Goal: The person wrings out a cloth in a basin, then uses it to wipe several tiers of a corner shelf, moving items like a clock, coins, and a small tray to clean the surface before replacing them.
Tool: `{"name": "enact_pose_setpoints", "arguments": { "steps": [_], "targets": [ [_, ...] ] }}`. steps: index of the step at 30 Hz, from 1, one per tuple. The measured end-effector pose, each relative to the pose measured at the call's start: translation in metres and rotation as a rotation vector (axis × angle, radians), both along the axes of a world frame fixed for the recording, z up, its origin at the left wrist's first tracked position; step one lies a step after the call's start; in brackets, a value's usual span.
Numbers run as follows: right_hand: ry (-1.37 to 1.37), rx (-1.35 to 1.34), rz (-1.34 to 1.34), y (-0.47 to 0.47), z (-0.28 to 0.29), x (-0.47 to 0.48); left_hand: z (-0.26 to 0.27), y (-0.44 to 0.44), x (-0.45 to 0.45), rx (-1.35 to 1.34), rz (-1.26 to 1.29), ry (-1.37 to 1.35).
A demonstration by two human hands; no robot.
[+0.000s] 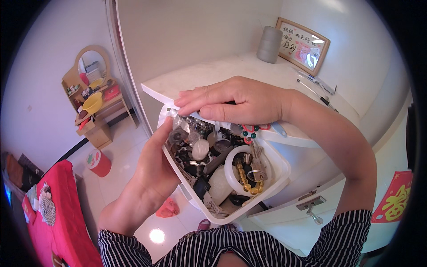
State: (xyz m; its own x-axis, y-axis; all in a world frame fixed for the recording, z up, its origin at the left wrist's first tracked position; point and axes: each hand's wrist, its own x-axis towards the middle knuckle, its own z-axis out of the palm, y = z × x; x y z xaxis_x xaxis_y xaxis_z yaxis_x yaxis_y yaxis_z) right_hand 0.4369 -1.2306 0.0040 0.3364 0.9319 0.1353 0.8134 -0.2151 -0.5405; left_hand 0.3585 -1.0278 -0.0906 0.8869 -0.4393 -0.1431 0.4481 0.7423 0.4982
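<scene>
My left hand [155,167] grips the left side of a white plastic box [283,170], its thumb over the rim. The box is held against the edge of a white shelf [213,70] and slightly below it. Inside lie a white bangle [230,167], a yellow bead bracelet [245,183], a white oval object [200,149] and many small dark items. My right hand [233,101] lies palm down with fingers stretched over the shelf edge and the box's far side. Beneath it show a red and green bead string [248,131] and a light blue strip [278,129]; what else it covers is hidden.
On the shelf stand a grey cylinder [269,45] and a framed card [300,46] bearing writing; a pen [313,91] lies near them. Below right is a door handle [313,212]. A dressing table [100,100], a red stool [99,162] and a bed [66,207] are at left.
</scene>
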Motion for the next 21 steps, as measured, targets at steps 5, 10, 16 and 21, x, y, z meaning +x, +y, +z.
{"name": "enact_pose_setpoints", "arguments": {
  "steps": [5,10,16,21],
  "targets": [
    [0.033,0.025,0.037,0.008,-0.003,-0.004,-0.004,0.002,0.001,-0.002,0.015,0.025],
    [0.390,-0.017,-0.323,0.002,0.021,-0.032,0.001,-0.001,0.000,0.044,0.033,0.023],
    [-0.106,-0.022,-0.535,-0.052,0.027,-0.058,-0.001,0.003,-0.004,0.051,0.063,0.029],
    [-0.345,-0.327,-0.630,-0.078,0.011,-0.101,-0.005,0.003,-0.002,0.018,0.059,0.033]
  ]
}}
